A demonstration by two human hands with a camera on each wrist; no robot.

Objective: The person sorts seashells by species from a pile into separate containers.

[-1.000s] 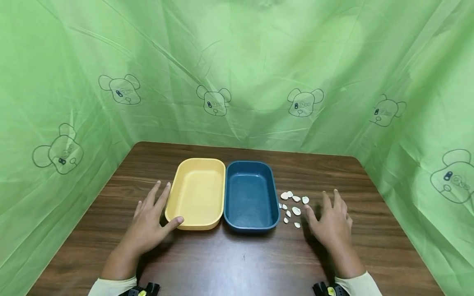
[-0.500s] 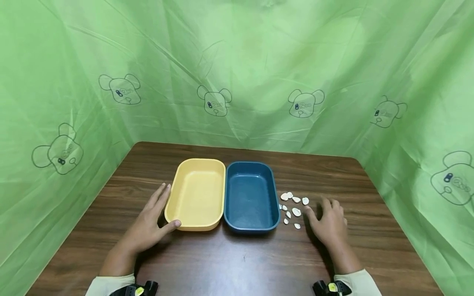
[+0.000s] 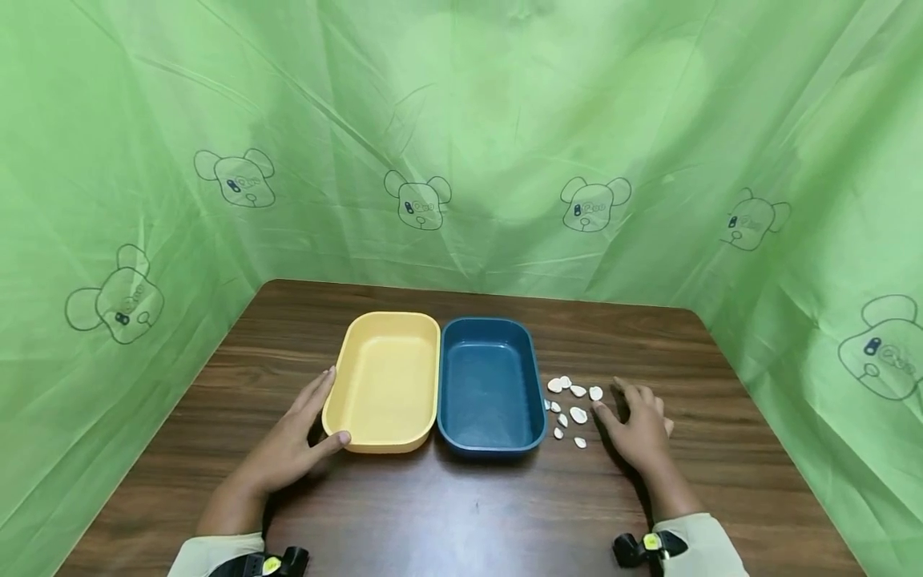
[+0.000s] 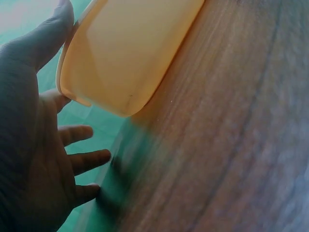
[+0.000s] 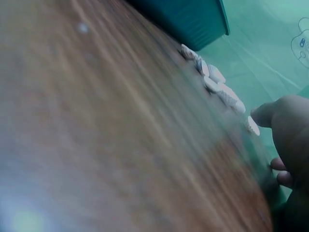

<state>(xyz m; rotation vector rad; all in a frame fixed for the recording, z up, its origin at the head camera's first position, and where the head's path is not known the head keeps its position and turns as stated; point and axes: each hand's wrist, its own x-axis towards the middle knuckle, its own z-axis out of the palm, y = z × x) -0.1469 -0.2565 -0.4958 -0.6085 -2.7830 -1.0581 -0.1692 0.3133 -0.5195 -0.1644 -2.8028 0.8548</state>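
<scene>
An upright yellow tray [image 3: 384, 383] with rounded corners lies on the left, the left hand [image 3: 292, 445] touching its near left corner, and a similar blue tray [image 3: 490, 385] sits right beside it. Small white shell-like pieces [image 3: 578, 415] lie scattered just right of the blue tray, the right hand [image 3: 638, 429] close on their right.

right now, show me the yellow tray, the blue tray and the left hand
Yellow tray [image 3: 384, 386]: head view, on its inside floor.
Blue tray [image 3: 492, 386]: head view, on its inside floor.
Left hand [image 3: 290, 450]: head view, on its back.
</scene>
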